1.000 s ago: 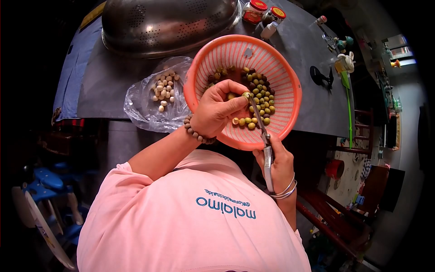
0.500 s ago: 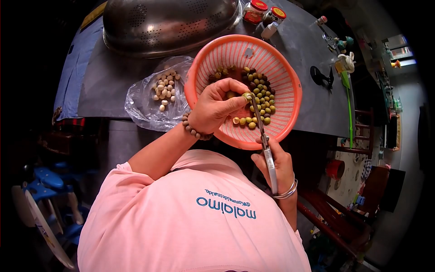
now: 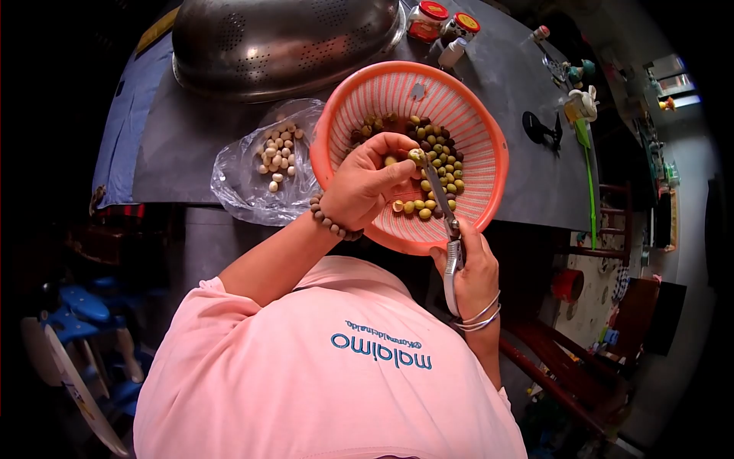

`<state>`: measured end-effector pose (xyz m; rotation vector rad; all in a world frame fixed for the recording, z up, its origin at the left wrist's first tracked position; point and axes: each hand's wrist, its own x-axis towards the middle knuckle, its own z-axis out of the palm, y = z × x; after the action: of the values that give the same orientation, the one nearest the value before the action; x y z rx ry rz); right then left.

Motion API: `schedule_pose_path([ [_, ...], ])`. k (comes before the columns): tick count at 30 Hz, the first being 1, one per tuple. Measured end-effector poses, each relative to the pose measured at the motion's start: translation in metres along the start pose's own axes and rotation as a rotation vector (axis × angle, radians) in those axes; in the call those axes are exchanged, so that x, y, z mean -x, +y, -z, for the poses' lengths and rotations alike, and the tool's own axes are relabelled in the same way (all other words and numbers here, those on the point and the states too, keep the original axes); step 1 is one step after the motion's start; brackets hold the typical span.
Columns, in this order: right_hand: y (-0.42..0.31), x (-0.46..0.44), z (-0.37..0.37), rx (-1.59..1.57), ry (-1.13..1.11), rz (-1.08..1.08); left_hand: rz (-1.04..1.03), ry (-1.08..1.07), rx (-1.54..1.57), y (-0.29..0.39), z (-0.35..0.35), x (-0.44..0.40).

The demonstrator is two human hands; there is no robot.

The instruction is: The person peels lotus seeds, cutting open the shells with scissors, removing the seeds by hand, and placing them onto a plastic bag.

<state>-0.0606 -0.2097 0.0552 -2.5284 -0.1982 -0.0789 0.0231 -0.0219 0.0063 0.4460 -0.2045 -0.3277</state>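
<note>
My left hand (image 3: 359,187), with a beaded bracelet, pinches a green lotus seed (image 3: 417,154) between thumb and fingertips above the orange plastic basket (image 3: 501,180). Pale flesh shows at the seed's end. A pair of scissors (image 3: 438,187) with grey handles is in my right hand (image 3: 477,275), the blade tips at the held seed. Whether they touch it I cannot tell. Inside the basket lie many green and brown lotus seeds (image 3: 437,141). Left of it, a clear plastic bag (image 3: 233,191) holds white peeled seeds (image 3: 275,157).
A large perforated metal colander (image 3: 287,46) stands upside down at the back left. Red-lidded jars (image 3: 425,23) and a small white bottle (image 3: 453,53) are behind the basket. On the right sit a black stand (image 3: 539,130) and a green strip (image 3: 587,168) along the table edge.
The scissors have tilted, and their handles sit further apart and lower. My right hand has turned slightly outward. The held seed now shows more pale flesh.
</note>
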Motion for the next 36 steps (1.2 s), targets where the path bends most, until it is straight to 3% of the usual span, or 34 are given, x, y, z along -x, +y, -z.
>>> schedule_pose_path([
  [21,0.001,0.001,-0.004,-0.266,-0.042,0.013,-0.067,-0.05,-0.059,-0.004,0.006,-0.001],
  [26,-0.005,0.004,0.001,-0.355,-0.152,-0.093,-0.032,-0.027,-0.07,-0.004,0.007,0.0],
  [36,0.003,-0.001,-0.004,-0.041,0.026,0.014,-0.004,0.033,-0.048,-0.003,-0.002,-0.001],
])
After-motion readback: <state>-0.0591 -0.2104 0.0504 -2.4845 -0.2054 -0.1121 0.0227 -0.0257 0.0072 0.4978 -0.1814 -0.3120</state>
